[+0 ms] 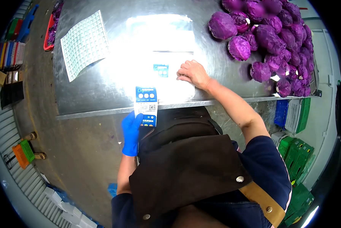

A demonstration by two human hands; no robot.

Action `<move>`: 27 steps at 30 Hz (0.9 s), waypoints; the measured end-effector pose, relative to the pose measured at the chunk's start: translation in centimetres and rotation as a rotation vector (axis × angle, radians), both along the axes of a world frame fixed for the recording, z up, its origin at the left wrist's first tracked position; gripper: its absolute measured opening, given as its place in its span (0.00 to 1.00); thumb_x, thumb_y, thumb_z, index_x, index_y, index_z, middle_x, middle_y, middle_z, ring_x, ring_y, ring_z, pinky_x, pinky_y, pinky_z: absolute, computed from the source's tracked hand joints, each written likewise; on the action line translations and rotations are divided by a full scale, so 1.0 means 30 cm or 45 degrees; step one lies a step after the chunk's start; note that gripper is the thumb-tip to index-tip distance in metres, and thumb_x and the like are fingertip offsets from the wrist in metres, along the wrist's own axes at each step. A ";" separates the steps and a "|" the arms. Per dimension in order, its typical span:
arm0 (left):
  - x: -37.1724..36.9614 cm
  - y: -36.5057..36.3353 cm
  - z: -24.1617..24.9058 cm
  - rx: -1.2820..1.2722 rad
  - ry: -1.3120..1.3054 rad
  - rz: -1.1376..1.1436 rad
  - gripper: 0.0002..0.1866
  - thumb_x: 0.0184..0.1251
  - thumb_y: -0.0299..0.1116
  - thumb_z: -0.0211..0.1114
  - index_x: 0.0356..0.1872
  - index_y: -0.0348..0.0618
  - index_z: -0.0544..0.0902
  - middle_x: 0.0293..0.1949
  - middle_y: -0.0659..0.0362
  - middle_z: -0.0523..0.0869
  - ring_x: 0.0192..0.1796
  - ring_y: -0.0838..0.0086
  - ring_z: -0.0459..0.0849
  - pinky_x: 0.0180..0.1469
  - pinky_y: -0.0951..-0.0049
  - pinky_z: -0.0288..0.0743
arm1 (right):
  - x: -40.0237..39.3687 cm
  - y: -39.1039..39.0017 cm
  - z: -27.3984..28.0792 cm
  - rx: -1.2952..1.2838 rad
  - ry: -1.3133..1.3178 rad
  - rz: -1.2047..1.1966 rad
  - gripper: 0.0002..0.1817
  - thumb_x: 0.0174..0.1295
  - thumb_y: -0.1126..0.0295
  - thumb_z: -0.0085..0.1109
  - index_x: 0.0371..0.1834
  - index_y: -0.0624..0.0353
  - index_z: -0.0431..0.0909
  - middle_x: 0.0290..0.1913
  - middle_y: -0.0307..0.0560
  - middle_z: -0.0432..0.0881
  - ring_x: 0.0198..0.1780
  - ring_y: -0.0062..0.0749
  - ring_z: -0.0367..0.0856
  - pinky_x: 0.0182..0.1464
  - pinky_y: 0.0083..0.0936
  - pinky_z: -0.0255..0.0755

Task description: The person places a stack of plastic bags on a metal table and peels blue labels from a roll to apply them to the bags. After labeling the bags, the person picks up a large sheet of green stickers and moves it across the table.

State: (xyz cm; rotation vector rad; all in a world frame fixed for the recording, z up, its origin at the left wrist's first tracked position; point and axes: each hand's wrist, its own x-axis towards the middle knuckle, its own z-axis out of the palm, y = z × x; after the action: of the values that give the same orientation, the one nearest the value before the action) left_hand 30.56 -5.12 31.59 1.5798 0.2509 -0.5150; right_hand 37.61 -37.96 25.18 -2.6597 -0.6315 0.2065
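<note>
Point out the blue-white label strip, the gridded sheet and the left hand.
Blue-white label strip [145, 106]: head view, middle of its printed face.
Gridded sheet [85, 46]: head view, near its centre.
Left hand [131, 128]: head view, middle of its blue glove.

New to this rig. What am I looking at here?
No robot: these are a person's own hands, seen in one picture from a camera worn on the head, looking forward and down. The left hand, in a blue glove, holds a printed blue-and-white label strip. The bare right hand is over what looks like clear plastic, partly lost in glare. That lies on a metal table, with a patterned sheet at left and purple cabbages piled at right.
</note>
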 end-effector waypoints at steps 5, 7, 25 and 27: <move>0.011 -0.009 0.018 -0.071 0.009 -0.027 0.16 0.66 0.31 0.61 0.52 0.33 0.81 0.40 0.59 0.86 0.39 0.79 0.82 0.40 0.79 0.73 | 0.140 -0.063 0.012 0.867 0.500 -0.587 0.16 0.66 0.59 0.57 0.38 0.63 0.81 0.29 0.36 0.80 0.33 0.20 0.77 0.40 0.23 0.73; 0.010 -0.013 0.022 -0.064 -0.013 -0.068 0.16 0.66 0.30 0.60 0.52 0.33 0.81 0.40 0.59 0.86 0.39 0.79 0.82 0.41 0.78 0.74 | 0.270 -0.168 -0.024 0.945 0.550 -1.153 0.16 0.65 0.58 0.57 0.37 0.62 0.82 0.28 0.37 0.80 0.28 0.19 0.74 0.33 0.23 0.70; 0.097 -0.145 0.040 0.188 -0.317 0.103 0.06 0.68 0.29 0.60 0.38 0.37 0.82 0.31 0.66 0.80 0.35 0.83 0.74 0.37 0.80 0.68 | -0.089 0.354 0.358 0.753 0.338 -0.264 0.11 0.60 0.67 0.64 0.43 0.59 0.78 0.26 0.50 0.82 0.24 0.34 0.82 0.29 0.25 0.74; 0.085 -0.137 0.006 0.261 -0.245 0.150 0.08 0.66 0.30 0.64 0.28 0.38 0.81 0.25 0.68 0.76 0.29 0.86 0.70 0.31 0.80 0.65 | -0.080 0.339 0.357 0.589 0.230 -0.205 0.11 0.60 0.64 0.64 0.41 0.57 0.79 0.24 0.50 0.81 0.25 0.38 0.82 0.30 0.28 0.74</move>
State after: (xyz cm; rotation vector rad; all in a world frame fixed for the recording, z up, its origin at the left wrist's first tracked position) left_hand 33.11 -9.22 31.78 1.7891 0.2543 -0.2492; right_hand 35.21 -27.80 35.88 -2.2015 -0.3523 0.2214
